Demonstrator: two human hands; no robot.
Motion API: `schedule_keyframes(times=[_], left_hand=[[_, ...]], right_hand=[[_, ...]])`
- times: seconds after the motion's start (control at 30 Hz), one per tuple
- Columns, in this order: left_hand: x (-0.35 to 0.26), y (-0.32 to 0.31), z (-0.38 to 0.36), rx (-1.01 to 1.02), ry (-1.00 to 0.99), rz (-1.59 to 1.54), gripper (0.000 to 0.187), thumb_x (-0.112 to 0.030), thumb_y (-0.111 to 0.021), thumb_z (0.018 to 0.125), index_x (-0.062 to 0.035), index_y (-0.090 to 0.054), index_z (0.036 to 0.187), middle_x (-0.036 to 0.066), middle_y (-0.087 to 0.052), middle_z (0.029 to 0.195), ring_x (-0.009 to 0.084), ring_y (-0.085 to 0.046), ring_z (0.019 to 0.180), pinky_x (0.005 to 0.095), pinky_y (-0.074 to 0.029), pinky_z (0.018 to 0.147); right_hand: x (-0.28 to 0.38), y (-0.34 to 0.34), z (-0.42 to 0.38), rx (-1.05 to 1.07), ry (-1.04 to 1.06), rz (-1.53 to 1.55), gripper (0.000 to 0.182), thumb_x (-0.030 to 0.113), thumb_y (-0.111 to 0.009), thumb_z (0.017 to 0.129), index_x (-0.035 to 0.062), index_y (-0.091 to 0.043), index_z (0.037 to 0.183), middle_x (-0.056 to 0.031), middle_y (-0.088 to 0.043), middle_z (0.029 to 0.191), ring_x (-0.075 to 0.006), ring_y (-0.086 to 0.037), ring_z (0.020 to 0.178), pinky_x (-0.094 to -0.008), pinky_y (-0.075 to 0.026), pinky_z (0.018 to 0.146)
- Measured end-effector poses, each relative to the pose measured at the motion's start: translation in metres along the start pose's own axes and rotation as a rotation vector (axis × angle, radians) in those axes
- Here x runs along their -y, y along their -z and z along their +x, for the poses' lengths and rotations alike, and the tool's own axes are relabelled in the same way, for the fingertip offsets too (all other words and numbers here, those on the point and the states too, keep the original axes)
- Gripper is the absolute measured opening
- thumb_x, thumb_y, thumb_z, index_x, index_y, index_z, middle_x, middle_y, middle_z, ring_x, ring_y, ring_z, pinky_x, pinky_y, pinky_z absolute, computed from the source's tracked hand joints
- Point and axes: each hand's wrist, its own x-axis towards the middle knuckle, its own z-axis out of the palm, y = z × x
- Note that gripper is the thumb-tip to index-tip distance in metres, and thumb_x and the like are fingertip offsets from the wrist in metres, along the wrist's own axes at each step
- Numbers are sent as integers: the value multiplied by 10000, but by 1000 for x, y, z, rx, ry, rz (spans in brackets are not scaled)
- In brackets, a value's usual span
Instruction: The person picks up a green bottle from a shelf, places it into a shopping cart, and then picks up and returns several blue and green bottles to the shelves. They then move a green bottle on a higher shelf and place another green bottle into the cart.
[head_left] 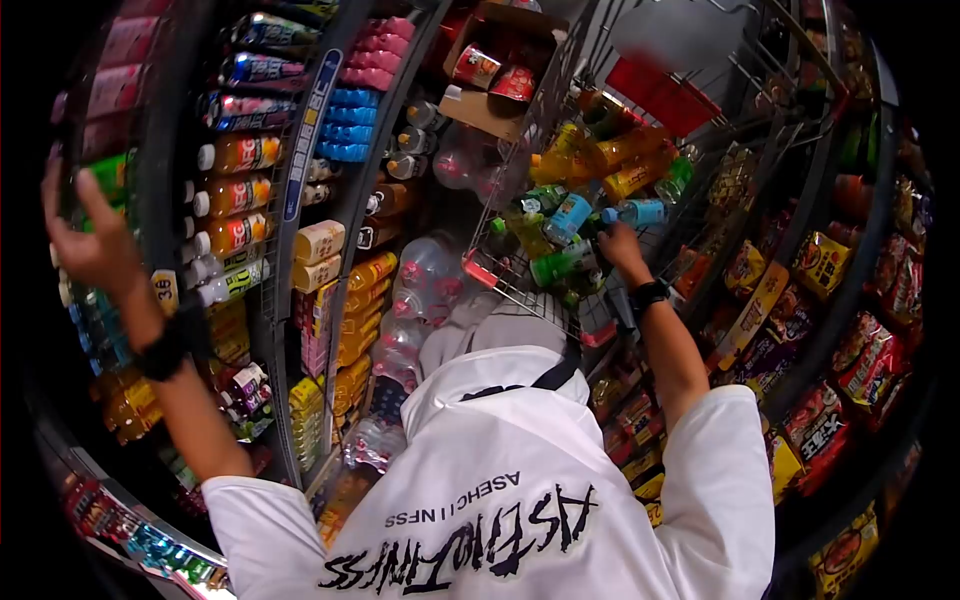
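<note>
My left hand point(95, 235) is raised at the shelf on the far left, its fingers apart and slightly blurred, with nothing visible in them. Green-labelled goods point(108, 180) are right beside its fingertips. My right hand point(624, 252) is down in the shopping cart point(520, 300), fingers curled against a clear bottle with a blue label point(643, 212); its fingertips are partly hidden. A green bottle point(563, 264) lies just left of that hand. Yellow-orange drink bottles point(630, 172) and another blue-labelled bottle point(568, 218) are piled in the cart as well.
Shelves of orange juice bottles point(240, 195) stand on the left. Shrink-wrapped bottles point(425, 275) sit on the floor beside the cart. An open cardboard box point(480, 110) holds red cups. Snack packets point(825, 262) fill the right shelves. A red panel point(660, 95) is on the cart's far end.
</note>
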Motion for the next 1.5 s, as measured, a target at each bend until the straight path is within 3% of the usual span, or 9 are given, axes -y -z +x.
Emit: schedule_keyframes(times=[0.23, 0.33, 0.47, 0.7, 0.8, 0.93, 1.07, 1.3, 1.5], left_hand=[[-183, -83, -114, 483, 471, -796, 238, -17, -563, 863, -27, -568, 1101, 147, -549, 1244, 245, -488, 1201, 356, -345, 1040], [-222, -94, -143, 629, 943, -1076, 284, -29, -573, 875, 11, -530, 1152, 144, -528, 1267, 204, -498, 1182, 313, -376, 1006], [-248, -88, -157, 739, 1037, -1117, 294, -42, -567, 883, 21, -515, 1166, 135, -539, 1252, 182, -514, 1148, 309, -382, 999], [-251, -92, -171, 796, 1160, -1129, 316, -51, -586, 873, 9, -489, 1169, 116, -549, 1199, 174, -521, 1119, 290, -393, 983], [-255, -104, -203, 942, 1303, -1158, 399, -125, -614, 872, 12, -458, 1213, 123, -529, 1222, 176, -523, 1107, 301, -410, 961], [-264, -118, -231, 1380, 1424, -1022, 812, -485, -686, 784, -31, -342, 1363, 112, -450, 1354, 202, -490, 1163, 357, -399, 886], [-270, -111, -222, 1555, 1450, -1354, 625, -376, -707, 805, -18, -458, 1252, 83, -570, 1173, 138, -562, 1000, 268, -456, 813], [-233, -64, -199, 1011, 1101, -1284, 699, -163, -824, 676, 45, -445, 1225, 113, -586, 1121, 159, -552, 1041, 319, -438, 913], [-173, 5, -167, 429, 1216, -1349, 608, -93, -819, 647, -28, -507, 1165, 64, -606, 1069, 149, -585, 977, 305, -459, 885]], right_hand=[[54, -12, 7, -15, -215, 143, 415, 369, -651, 818, -44, -610, 810, -244, -612, 728, -400, -603, 697, -494, -465, 619], [76, -35, 18, -43, -371, 170, 597, 418, -660, 805, -89, -505, 1079, -250, -634, 869, -399, -623, 790, -473, -496, 673], [96, -56, 26, -79, -637, 346, 901, 491, -696, 748, -112, -295, 1284, -272, -597, 1078, -416, -607, 950, -462, -496, 817], [55, -40, 44, 32, -502, 723, 662, 457, -712, 750, -97, -517, 1056, -186, -614, 886, -315, -631, 795, -429, -486, 665], [73, 36, 12, 532, -530, 1209, 612, 412, -671, 817, -91, -515, 1128, -18, -420, 603, -132, -422, 496, -289, -365, 465], [118, 95, -44, 476, -375, 1080, 552, 333, -671, 834, -35, -462, 1187, -19, -503, 694, -90, -438, 523, -247, -364, 460], [151, 130, -83, 508, -33, 1242, 617, 199, -734, 782, 24, -404, 1274, -45, -579, 998, -62, -514, 620, -210, -416, 513], [224, 146, -101, 605, 370, 1166, 596, -24, -685, 789, -7, -399, 1312, -88, -562, 1163, -129, -566, 990, -270, -491, 802], [274, 138, -95, 627, 684, 871, 481, 98, -677, 846, -11, -462, 1262, -72, -601, 1111, -83, -588, 836, -222, -481, 712]])
